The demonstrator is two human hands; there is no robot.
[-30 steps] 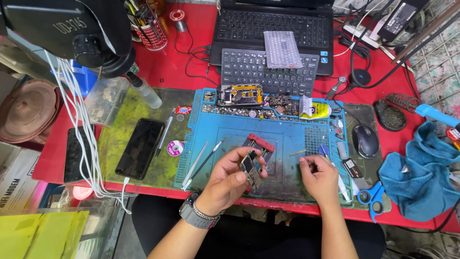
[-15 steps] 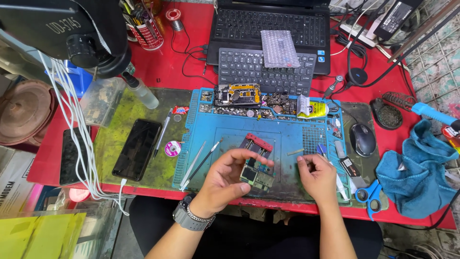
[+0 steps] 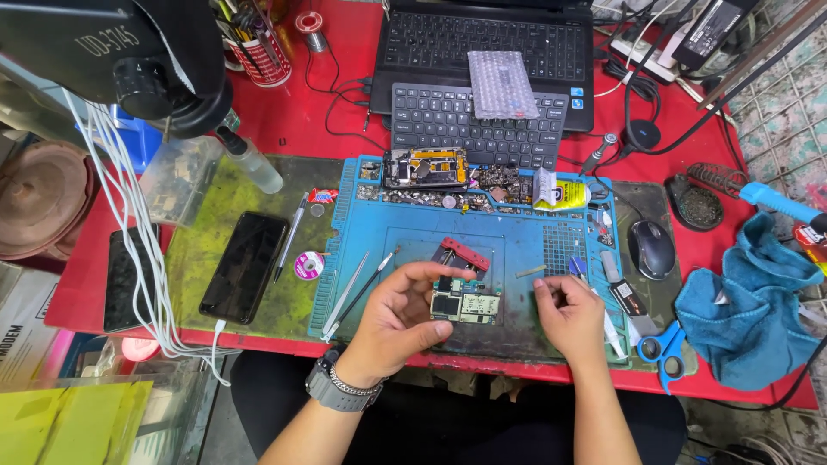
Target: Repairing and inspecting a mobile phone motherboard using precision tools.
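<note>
Circuit board (image 3: 465,304), lying flat on the blue work mat (image 3: 517,237) with its long axis left to right, is pinched at its left end by the left hand (image 3: 398,320); the right hand (image 3: 568,312), fingers curled, rests just right of it, apart from the board.

You worked in a phone repair workshop: a blue repair mat (image 3: 413,232), tweezers (image 3: 345,297), opened phone (image 3: 426,167) and microscope (image 3: 138,52) crowded your red table (image 3: 345,120).
</note>
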